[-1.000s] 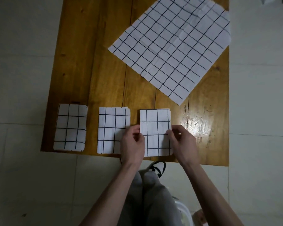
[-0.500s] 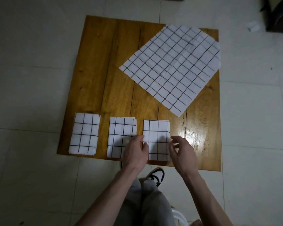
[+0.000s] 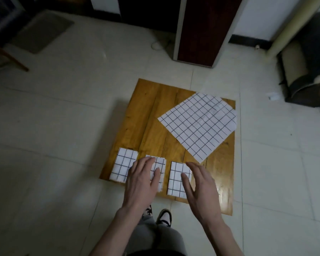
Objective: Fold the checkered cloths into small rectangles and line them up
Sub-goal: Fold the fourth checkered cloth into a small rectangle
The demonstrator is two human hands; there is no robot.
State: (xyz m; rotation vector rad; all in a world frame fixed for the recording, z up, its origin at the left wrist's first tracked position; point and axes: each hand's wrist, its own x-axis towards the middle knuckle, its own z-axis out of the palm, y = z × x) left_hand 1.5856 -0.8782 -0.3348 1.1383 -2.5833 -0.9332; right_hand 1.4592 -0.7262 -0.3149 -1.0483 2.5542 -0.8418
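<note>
Hovering over the near edge of the wooden surface (image 3: pixel 151 115), both hands are spread flat w/ fingers straight, gripping nothing. Left hand (image 3: pixel 142 180) sits above the middle folded cloth (image 3: pixel 160 164) & covers most of it; can't tell if the palm actually touches the fabric. Right hand (image 3: pixel 201 185) is at the right edge of the right folded cloth (image 3: pixel 176 179), thumb lying across that cloth's right side, fingers pointing away from the person; contact vs. hover not clear.

Three checkered cloths are folded into small rectangles & lined up in a row along the near edge: left folded cloth (image 3: pixel 123 165) at the near-left corner, middle one just beside it, right one next w/ a narrow strip of wood between each. All white w/ black grid lines, lying flat, long sides roughly parallel.

Unfolded checkered cloth (image 3: pixel 198 124) lies flat on the far-right part of the surface, turned diagonally, its right corner reaching the surface's right edge. Well apart from the folded row.

Surface is low, on a pale tiled floor (image 3: pixel 63 126). Person's grey trousers & a black-and-white shoe (image 3: pixel 164 217) show below the near edge, between the forearms.
</note>
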